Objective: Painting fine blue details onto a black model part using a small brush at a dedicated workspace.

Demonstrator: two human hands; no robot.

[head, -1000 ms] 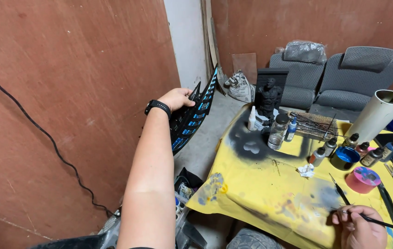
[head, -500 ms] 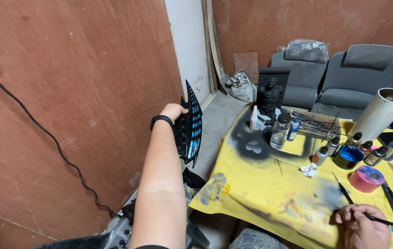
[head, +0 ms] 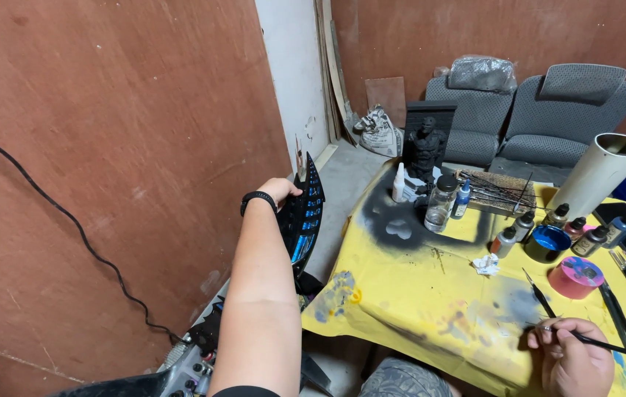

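Observation:
My left hand (head: 280, 192), with a black band on its wrist, grips a black curved panel with blue painted patches (head: 305, 217). The panel stands on edge beside the left side of the yellow-covered table (head: 430, 294). My right hand (head: 570, 360) rests on the table's near right part and holds a thin paintbrush (head: 621, 347) that points right. A second brush (head: 539, 294) lies just above that hand.
On the table stand a black figurine (head: 424, 151), a glass jar (head: 441, 204), several small paint bottles (head: 508, 237), a blue paint pot (head: 546, 242), a pink tape roll (head: 576, 276) and a white tube (head: 598, 176). Two grey car seats (head: 541, 125) sit behind. A brown board wall (head: 107, 147) is left.
My left hand has drawn the black panel nearer and lower, turning it upright on edge. My right hand has stayed on the table with the brush.

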